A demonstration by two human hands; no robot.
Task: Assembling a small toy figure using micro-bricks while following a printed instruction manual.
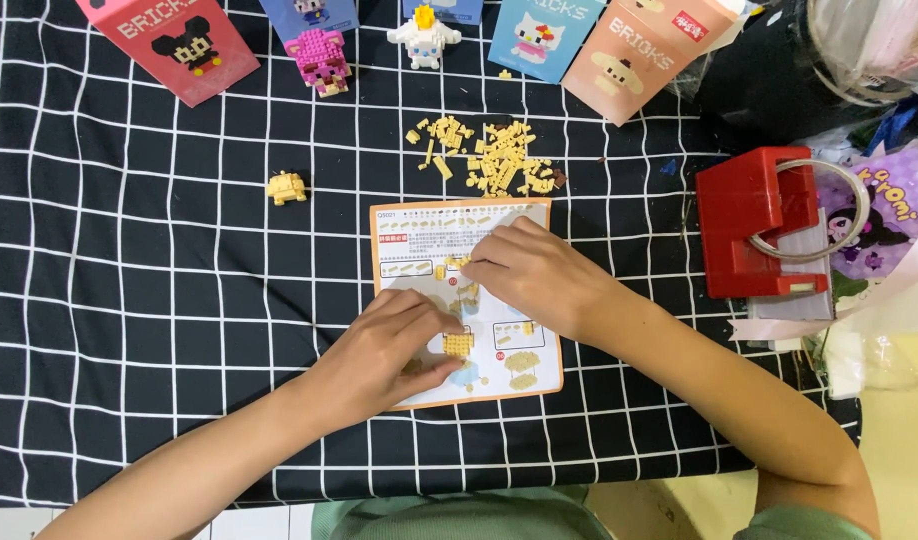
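Both hands are working over the instruction sheet (479,235) that lies flat around the middle of the table (129,300), which has a black cloth with a white grid on it. The left hand (384,350) is curled around a small yellow brick assembly (458,344), thumb and fingers pinching it against the sheet. The right hand (534,275) has its fingertips pressed together on a tiny yellow brick (456,262), just above the assembly. A loose pile of yellow bricks (489,160) sits just past the sheet toward the far edge. A little finished yellow piece (286,187) sits off to the left. Boxes and two built figures, pink (321,58) and white (424,40), line the far edge.
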